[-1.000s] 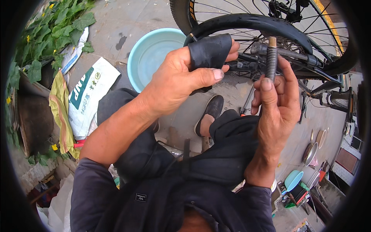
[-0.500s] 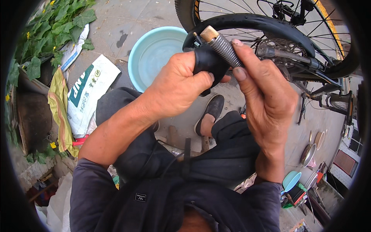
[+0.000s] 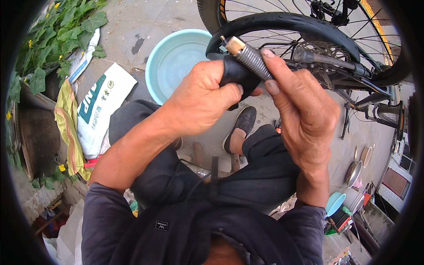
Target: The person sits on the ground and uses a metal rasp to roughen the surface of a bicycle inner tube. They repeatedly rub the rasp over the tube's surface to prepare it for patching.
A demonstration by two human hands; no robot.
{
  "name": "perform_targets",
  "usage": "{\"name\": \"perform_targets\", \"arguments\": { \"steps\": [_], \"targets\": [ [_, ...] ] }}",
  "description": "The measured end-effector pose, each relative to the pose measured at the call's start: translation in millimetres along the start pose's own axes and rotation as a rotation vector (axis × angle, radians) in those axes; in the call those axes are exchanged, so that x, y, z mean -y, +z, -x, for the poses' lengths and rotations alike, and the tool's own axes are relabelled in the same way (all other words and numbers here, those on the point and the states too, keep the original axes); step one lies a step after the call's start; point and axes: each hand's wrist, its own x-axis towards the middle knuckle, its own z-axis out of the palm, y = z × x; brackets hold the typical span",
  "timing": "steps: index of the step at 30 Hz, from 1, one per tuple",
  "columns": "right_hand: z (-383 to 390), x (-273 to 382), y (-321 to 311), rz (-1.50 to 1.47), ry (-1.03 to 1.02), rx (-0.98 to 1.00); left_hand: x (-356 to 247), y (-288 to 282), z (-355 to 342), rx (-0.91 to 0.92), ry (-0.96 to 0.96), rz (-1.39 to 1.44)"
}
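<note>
My left hand (image 3: pixel 198 99) is closed around a folded section of black inner tube (image 3: pixel 232 73), gripping it with the thumb bent over it. A brass valve stem (image 3: pixel 223 39) shows just beyond the folded rubber. My right hand (image 3: pixel 304 110) pinches a ribbed metal cylindrical tool (image 3: pixel 251 59) with a pale tan block at its tip between thumb and index finger. The tool is angled up to the left and lies over the tube; whether its ribs press on the rubber I cannot tell.
A light blue basin of water (image 3: pixel 154 66) sits ahead, beside a bicycle (image 3: pixel 296 25) lying across the upper right. Sacks (image 3: pixel 101 110) and leafy plants (image 3: pixel 66 35) are at left. Pans (image 3: pixel 353 174) and other bowls (image 3: pixel 335 203) stand at right. My legs are beneath my hands.
My right hand has moved up and left, tilting the tool from upright to diagonal and bringing it over the tube. My left thumb has bent further in over the rubber.
</note>
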Motion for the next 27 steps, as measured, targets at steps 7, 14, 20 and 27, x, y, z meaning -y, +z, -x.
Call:
{"name": "perform_targets", "arguments": {
  "steps": [7,14,20,27],
  "targets": [
    [4,0,1,-0.048,-0.015,-0.044,2,4,-1,-0.022,-0.022,0.071],
    [13,-9,-7,-0.013,0.064,-0.094,-11,5,-4,0.024,-0.092,0.127],
    [14,-4,-2,0.026,0.029,-0.03,0,7,-5,-0.037,-0.027,0.102],
    [10,-2,-3,-0.182,0.21,-0.13,3,9,-9,0.022,0.1,0.242]
  ]
}}
